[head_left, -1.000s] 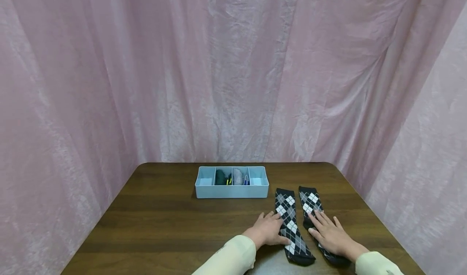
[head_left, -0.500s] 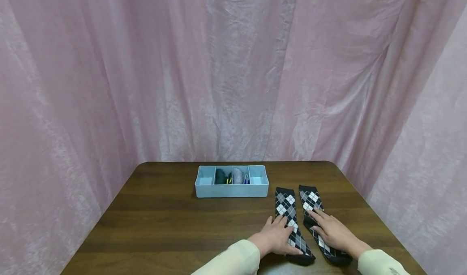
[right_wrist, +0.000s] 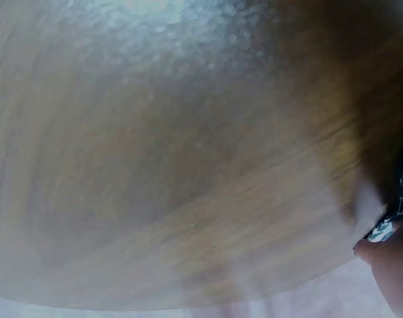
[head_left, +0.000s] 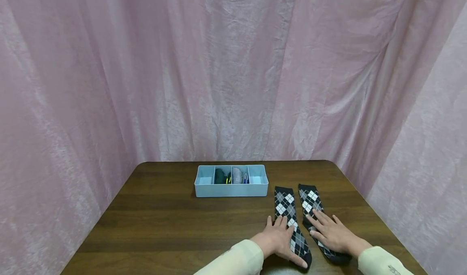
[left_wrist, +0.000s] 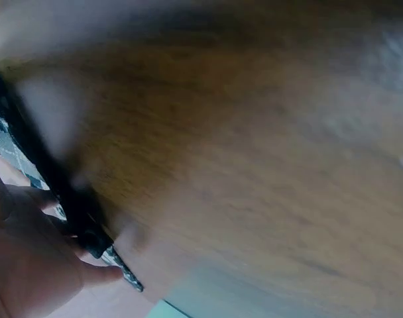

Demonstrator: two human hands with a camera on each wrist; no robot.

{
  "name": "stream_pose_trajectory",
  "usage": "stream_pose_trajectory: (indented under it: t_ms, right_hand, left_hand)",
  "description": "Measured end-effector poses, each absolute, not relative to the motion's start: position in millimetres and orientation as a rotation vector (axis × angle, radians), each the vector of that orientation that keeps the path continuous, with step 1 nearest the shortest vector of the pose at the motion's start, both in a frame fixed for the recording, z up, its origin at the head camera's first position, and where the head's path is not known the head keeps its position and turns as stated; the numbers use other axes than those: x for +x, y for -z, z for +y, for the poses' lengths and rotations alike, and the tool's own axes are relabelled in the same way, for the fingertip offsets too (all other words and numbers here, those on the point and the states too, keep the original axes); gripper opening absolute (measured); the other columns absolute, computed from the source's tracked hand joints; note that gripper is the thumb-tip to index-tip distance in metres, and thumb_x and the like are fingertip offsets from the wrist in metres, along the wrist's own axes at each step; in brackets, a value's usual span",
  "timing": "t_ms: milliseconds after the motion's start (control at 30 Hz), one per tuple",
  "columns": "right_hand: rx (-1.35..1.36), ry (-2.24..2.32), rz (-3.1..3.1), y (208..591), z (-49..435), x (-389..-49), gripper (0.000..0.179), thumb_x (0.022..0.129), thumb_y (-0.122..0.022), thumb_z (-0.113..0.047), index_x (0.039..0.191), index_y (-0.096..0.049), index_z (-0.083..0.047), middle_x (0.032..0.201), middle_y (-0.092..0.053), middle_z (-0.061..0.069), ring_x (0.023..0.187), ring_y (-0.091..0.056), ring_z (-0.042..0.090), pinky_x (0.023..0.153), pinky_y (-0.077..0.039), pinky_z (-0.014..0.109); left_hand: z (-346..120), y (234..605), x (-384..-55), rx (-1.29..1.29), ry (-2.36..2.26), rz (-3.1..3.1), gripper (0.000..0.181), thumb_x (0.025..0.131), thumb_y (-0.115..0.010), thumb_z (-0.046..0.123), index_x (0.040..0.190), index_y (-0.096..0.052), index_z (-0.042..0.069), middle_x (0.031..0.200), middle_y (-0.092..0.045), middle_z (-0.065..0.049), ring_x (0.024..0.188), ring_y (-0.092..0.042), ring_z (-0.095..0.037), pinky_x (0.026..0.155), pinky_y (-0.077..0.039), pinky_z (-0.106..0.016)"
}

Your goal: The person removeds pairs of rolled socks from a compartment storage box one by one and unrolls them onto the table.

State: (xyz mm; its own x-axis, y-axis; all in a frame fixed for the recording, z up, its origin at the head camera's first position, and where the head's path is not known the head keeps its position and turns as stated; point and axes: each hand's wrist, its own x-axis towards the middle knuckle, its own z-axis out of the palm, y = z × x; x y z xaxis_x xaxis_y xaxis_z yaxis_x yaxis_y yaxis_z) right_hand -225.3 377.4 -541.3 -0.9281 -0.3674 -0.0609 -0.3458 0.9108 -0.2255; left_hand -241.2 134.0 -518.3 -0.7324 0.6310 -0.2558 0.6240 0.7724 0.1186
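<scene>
Two argyle socks in black, grey and white lie flat, side by side, on the right part of the table in the head view. My left hand rests on the left sock, fingers spread over its middle and thumb across its black toe end. On the right sock lies my right hand, palm down with straight, spread fingers, hiding part of the sock's middle. The left wrist view catches the left hand at the edge of its dark sock. Only a bit of the right hand appears in the right wrist view.
A light blue divided box stands at the back middle of the wooden table. Its two middle compartments hold a dark green roll, a grey roll and small yellow and blue items. Pink curtains hang behind and around.
My left hand has slid right and nearer along the left sock, its thumb now on the toe end, which has shifted slightly left. The right hand has lifted and resettled almost in place.
</scene>
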Motion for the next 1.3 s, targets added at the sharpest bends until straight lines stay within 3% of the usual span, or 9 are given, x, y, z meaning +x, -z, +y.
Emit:
stream_pose_trajectory:
  t_ms: [200,500,833,1300]
  right_hand:
    - [-0.539,0.311,2.963,542,376,-226,0.063,0.103,-0.042,-0.051,0.151,-0.042,-0.010,0.156,-0.031,0.022,0.142,-0.027,0.045,0.104,-0.014,0.076]
    - [-0.574,0.317,3.099,535,372,-230,0.061,0.102,-0.048,-0.047,0.147,-0.047,-0.006,0.148,-0.043,0.023,0.136,-0.039,0.045,0.105,-0.023,0.072]
    - [-0.589,0.445,3.186,512,355,-246,0.058,0.102,-0.055,-0.036,0.145,-0.046,0.001,0.147,-0.042,0.028,0.132,-0.042,0.048,0.102,-0.034,0.066]
    - [-0.514,0.556,3.253,497,313,-277,0.063,0.100,-0.060,-0.036,0.147,-0.042,0.002,0.148,-0.041,0.029,0.130,-0.044,0.048,0.100,-0.038,0.065]
  left_hand:
    - [141,523,-243,0.970,-0.038,2.742,0.097,0.070,-0.054,0.089,0.149,-0.043,0.034,0.158,-0.031,0.003,0.146,-0.024,-0.018,0.115,-0.022,-0.054]
    - [139,515,-249,1.021,-0.045,2.828,0.083,0.081,-0.044,0.085,0.146,-0.050,0.033,0.155,-0.036,0.002,0.145,-0.028,-0.018,0.114,-0.025,-0.052]
    - [121,507,-263,1.062,-0.098,2.888,0.075,0.087,-0.048,0.077,0.144,-0.052,0.029,0.152,-0.042,0.001,0.142,-0.034,-0.019,0.113,-0.030,-0.049]
    - [79,484,-296,1.004,-0.212,3.003,0.071,0.090,-0.058,0.065,0.145,-0.051,0.021,0.153,-0.042,-0.005,0.143,-0.034,-0.023,0.113,-0.031,-0.048]
